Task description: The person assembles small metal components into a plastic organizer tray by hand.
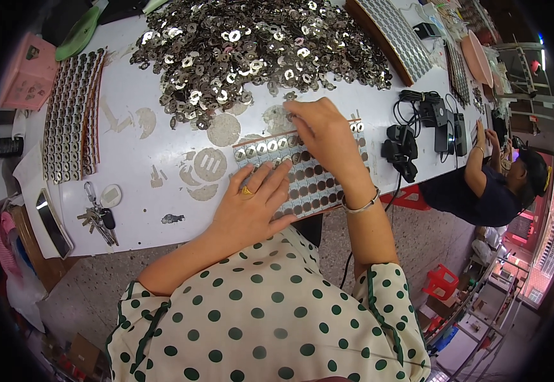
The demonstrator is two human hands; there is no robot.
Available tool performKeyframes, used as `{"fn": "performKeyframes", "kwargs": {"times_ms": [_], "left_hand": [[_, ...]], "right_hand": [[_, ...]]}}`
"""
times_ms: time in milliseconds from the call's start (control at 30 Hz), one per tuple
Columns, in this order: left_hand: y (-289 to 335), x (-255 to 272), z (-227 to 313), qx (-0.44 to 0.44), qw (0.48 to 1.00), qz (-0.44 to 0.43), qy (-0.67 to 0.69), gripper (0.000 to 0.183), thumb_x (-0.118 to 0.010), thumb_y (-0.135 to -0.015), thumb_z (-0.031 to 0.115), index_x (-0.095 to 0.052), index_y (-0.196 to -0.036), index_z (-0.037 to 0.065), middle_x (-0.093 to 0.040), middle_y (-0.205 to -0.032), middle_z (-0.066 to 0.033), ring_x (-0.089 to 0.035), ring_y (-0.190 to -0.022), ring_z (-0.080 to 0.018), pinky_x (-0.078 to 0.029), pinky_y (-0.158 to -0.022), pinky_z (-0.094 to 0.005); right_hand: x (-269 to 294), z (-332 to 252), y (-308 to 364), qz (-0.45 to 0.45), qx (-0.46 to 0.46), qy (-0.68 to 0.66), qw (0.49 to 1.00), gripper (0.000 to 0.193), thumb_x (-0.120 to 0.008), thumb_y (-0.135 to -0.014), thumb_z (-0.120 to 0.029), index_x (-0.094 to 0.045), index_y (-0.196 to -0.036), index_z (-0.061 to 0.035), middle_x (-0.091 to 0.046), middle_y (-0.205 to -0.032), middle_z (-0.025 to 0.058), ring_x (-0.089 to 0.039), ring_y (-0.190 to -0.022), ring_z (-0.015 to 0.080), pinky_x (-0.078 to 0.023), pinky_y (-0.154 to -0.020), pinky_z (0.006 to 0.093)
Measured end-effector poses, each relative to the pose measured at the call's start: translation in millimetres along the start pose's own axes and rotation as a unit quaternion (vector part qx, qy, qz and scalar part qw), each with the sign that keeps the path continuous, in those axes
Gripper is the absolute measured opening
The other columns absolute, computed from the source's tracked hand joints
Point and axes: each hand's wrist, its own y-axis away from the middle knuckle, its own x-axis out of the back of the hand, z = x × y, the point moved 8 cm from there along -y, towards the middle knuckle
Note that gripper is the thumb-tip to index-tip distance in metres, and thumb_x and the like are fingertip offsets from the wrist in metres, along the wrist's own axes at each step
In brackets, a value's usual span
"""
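A flat tray (318, 200) with rows of round slots lies at the table's front edge. Shiny metal pieces (261, 149) fill part of its far row, while many nearer slots look dark. My left hand (249, 207), with a gold ring, rests on the tray's left side, its fingers spread. Over the tray's far edge reaches my right hand (325, 134), with a bracelet on the wrist. Its thumb and fingers are pinched at a small metal piece (290, 97) near the heap. The right hand hides part of the tray.
A large heap of metal pieces (239, 57) covers the table's back. Filled trays stand at the left (70, 118) and far right (395, 38). Keys (100, 219) and a phone (53, 223) lie left; black cables and adapters (404, 143) right. Another person (493, 184) works beyond.
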Motion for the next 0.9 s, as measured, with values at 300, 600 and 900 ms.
{"fn": "performKeyframes", "kwargs": {"times_ms": [300, 600, 900], "left_hand": [[-1, 2, 1, -0.002, 1.000, 0.014, 0.005, 0.058, -0.073, -0.086, 0.051, -0.066, -0.119, 0.004, -0.050, -0.152, -0.0079, -0.045, -0.135, -0.0270, -0.030, -0.115, -0.0479], [0, 1, 1, 0.002, 1.000, 0.011, 0.006, 0.057, -0.073, -0.085, 0.049, -0.066, -0.119, 0.003, -0.051, -0.151, -0.0076, -0.046, -0.134, -0.0269, -0.030, -0.115, -0.0479], [-7, -4, 5, 0.008, 1.000, 0.006, 0.011, 0.052, -0.076, -0.085, 0.044, -0.066, -0.112, 0.001, -0.049, -0.152, -0.0117, -0.047, -0.134, -0.0275, -0.030, -0.113, -0.0487]], "right_hand": [[-15, -24, -5, -0.034, 0.038, 0.180, 0.982, 0.037, -0.066, -0.077, 0.004, -0.069, -0.114, -0.0027, -0.067, -0.089, 0.0086, -0.068, -0.087, 0.0247, -0.058, -0.071, 0.0336], [-2, 31, 52, 0.018, -0.316, -0.519, 0.794, 0.012, -0.060, -0.101, -0.002, -0.067, -0.110, 0.0012, -0.071, -0.099, 0.0098, -0.076, -0.089, 0.0195, -0.061, -0.065, 0.0248], [-11, 39, 88, -0.017, -0.356, -0.619, 0.700, 0.015, -0.070, -0.095, -0.005, -0.068, -0.109, -0.0009, -0.073, -0.095, 0.0080, -0.073, -0.075, 0.0123, -0.055, -0.049, 0.0189]]}}
